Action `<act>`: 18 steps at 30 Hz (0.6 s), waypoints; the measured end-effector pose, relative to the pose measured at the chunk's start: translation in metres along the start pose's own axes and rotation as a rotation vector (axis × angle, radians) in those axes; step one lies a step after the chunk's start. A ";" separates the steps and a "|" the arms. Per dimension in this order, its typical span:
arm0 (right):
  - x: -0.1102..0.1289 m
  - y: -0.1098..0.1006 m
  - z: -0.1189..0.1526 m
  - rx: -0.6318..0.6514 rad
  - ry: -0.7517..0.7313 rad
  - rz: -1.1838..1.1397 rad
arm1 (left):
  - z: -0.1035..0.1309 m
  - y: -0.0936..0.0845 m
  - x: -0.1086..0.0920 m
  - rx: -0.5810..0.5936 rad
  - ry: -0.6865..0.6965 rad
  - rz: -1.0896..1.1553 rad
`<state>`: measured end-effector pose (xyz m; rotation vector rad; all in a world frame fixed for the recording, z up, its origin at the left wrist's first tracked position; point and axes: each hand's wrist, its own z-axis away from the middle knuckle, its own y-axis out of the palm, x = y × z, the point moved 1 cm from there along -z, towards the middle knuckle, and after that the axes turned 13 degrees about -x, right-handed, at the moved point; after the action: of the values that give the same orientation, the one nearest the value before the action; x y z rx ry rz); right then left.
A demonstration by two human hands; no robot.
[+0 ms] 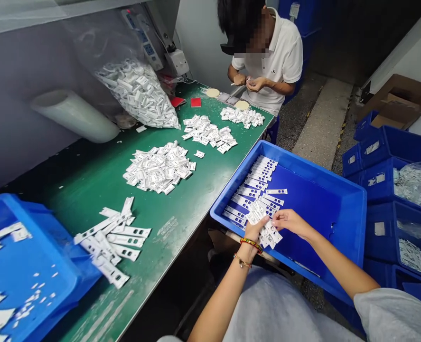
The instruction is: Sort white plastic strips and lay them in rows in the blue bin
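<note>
Over the near left part of a blue tray (358, 204), my left hand (256, 230) holds a fanned bunch of white plastic strips (258, 212). My right hand (285, 221) is at the right side of that bunch, its thumb and fingers pinched together at the strips' edge; whether a strip is between them is too small to tell. Inside the tray, white strips with dark square holes (255, 183) lie in an overlapping row along the left wall. One strip (276, 191) sits a little apart to the right of the row.
On the green table (167, 228) are piles of small white parts (160, 166) and longer strips (114, 237). A blue bin (68, 256) stands at left, a full plastic bag (139, 92) behind. A person (285, 47) works across the table. Stacked blue crates (377, 180) stand at right.
</note>
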<state>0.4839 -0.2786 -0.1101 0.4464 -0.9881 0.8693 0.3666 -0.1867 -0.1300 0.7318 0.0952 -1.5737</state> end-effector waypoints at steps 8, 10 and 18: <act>0.016 -0.003 -0.006 0.025 0.131 -0.135 | -0.002 -0.002 0.000 0.080 -0.032 0.150; 0.015 -0.001 -0.004 0.063 0.156 -0.149 | 0.001 -0.003 -0.001 0.113 -0.035 0.154; 0.003 -0.008 0.004 0.031 0.023 -0.146 | 0.003 0.001 -0.003 0.068 0.005 0.101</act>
<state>0.4896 -0.2845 -0.1050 0.5270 -0.9103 0.7574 0.3659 -0.1856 -0.1259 0.7818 0.0079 -1.4842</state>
